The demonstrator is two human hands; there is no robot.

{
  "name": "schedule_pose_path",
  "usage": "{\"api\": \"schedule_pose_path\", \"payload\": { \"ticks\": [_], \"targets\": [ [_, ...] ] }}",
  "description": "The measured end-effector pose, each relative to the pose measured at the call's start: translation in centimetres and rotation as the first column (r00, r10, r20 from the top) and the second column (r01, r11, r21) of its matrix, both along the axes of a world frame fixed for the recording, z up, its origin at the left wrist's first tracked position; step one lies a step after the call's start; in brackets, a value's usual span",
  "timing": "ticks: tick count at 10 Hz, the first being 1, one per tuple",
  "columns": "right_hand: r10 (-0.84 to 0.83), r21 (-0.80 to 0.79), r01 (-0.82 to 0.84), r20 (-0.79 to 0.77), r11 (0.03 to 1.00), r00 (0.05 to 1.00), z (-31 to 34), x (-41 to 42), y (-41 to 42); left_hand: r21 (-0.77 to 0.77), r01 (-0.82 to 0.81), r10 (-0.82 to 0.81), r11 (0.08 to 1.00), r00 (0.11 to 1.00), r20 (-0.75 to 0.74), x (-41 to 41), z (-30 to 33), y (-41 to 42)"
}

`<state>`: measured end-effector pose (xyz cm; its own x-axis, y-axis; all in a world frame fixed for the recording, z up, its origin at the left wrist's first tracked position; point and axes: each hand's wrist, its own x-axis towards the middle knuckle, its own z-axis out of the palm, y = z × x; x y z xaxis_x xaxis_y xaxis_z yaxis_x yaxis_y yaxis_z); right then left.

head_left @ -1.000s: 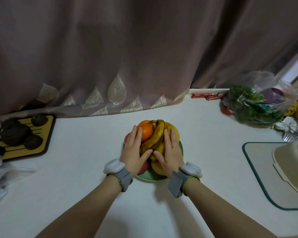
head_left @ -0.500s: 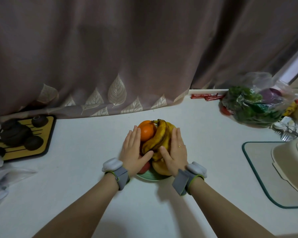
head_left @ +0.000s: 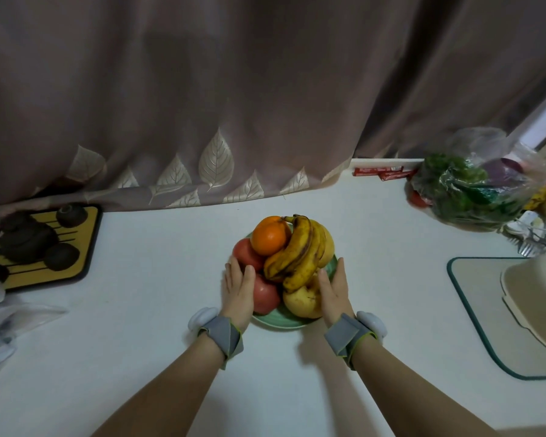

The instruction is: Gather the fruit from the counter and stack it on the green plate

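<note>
Both hands lie flat with straight fingers, gripping nothing: left hand (head_left: 238, 287) rests against the red apples (head_left: 267, 293), right hand (head_left: 334, 288) against the yellow apple (head_left: 301, 302) at the plate's edge. All the fruit sits piled on the green plate (head_left: 281, 320) mid-counter, with the orange (head_left: 269, 235) and bananas (head_left: 300, 255) on top. Tea tray (head_left: 44, 244) sits far left, bag of greens (head_left: 467, 193) far right.
</note>
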<state>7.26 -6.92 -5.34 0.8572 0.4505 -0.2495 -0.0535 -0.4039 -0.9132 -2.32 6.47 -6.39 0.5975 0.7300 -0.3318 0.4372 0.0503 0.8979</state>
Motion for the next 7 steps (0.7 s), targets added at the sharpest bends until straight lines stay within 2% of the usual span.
{"api": "schedule_pose_path", "payload": {
  "ticks": [1,2,3,4,5,7],
  "targets": [
    [0.023,-0.068,-0.020,0.041,0.997,0.999,0.0,0.0,-0.1,0.094,0.126,-0.118,0.988,0.989,-0.085,-0.6,0.1,-0.2],
    [-0.004,-0.131,0.024,0.154,0.991,0.988,1.1,0.5,0.4,0.386,0.096,-0.063,0.918,0.993,-0.096,-0.9,1.9,0.4],
    [-0.051,-0.143,0.104,0.338,0.984,0.940,3.0,1.5,0.6,0.546,0.064,-0.068,0.835,0.998,-0.013,-0.9,4.7,1.3],
    [0.090,-0.313,0.087,0.511,0.946,0.855,4.5,2.9,0.6,0.636,0.099,-0.117,0.765,0.993,-0.014,-0.7,5.9,2.0],
    [0.312,-0.460,-0.038,0.536,0.887,0.785,4.9,4.1,0.5,0.654,0.155,-0.175,0.740,0.984,-0.034,-0.6,6.1,2.4],
    [0.412,-0.541,-0.055,0.565,0.839,0.715,5.8,4.8,1.0,0.639,0.239,-0.322,0.731,0.947,0.013,0.1,7.7,2.8]
  ]
}}
